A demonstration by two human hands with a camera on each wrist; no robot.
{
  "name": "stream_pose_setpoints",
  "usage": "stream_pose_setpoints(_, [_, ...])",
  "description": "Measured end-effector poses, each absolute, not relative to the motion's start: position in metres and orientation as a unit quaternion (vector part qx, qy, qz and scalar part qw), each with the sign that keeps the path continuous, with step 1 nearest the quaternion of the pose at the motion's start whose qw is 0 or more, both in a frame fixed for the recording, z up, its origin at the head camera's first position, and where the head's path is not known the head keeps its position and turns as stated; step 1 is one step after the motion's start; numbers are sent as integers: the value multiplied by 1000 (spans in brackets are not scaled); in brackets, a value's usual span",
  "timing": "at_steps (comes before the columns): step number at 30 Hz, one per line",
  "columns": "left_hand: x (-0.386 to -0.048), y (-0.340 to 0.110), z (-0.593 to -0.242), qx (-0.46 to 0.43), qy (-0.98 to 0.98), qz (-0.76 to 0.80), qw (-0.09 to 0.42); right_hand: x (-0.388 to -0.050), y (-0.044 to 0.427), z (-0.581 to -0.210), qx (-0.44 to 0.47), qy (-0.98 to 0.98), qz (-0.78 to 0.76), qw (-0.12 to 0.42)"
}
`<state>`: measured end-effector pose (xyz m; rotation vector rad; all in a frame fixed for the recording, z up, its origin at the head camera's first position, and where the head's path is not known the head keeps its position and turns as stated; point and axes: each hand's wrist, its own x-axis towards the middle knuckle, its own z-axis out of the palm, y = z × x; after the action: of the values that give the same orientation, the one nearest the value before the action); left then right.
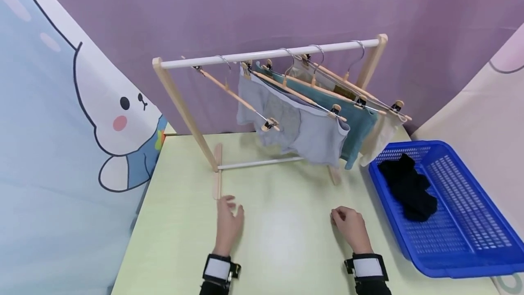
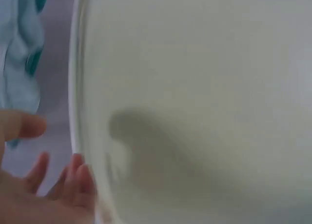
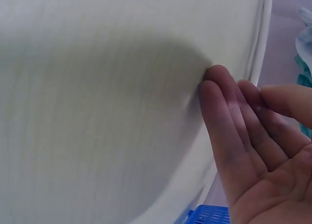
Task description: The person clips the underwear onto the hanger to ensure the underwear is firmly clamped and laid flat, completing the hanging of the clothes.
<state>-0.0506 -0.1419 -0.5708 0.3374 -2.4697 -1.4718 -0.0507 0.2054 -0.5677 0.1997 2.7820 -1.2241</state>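
Observation:
My left hand [image 1: 228,224] hovers over the table near the left foot [image 1: 217,185] of a small drying rack, fingers loosely bent and holding nothing. Palm and spread fingers of the left hand [image 2: 53,199] show in the left wrist view. The right hand [image 1: 351,227] is also empty, near the table's middle right, its fingers relaxed and slightly bent. On the rack's white rail [image 1: 254,55] hang a bare clip hanger [image 1: 241,99], light grey shorts [image 1: 317,133], a teal garment [image 1: 360,126] and a cream garment [image 1: 378,142], each clipped to a hanger.
A blue plastic basket [image 1: 444,149] stands on the right of the pale table [image 1: 282,249], with a crumpled black cloth [image 1: 409,190] inside. Behind the rack hangs a purple curtain [image 1: 163,8]. A printed blue cloth [image 1: 49,222] covers the left side.

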Motion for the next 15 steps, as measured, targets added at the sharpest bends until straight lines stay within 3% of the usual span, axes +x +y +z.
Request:
stream_pose_setpoints(4, [-31,-112,-586,80,-875,-475,38,-43,208,-565,74,915,-392,55])
stream_pose_setpoints(9, [-28,-79,-592,34,-887,-461,11,-41,217,-547,51,928,-366,44])
stream_pose_setpoints(15, [-41,-27,-594,-46,-895,-443,-12,-46,240,-499,-1,943,-329,-44])
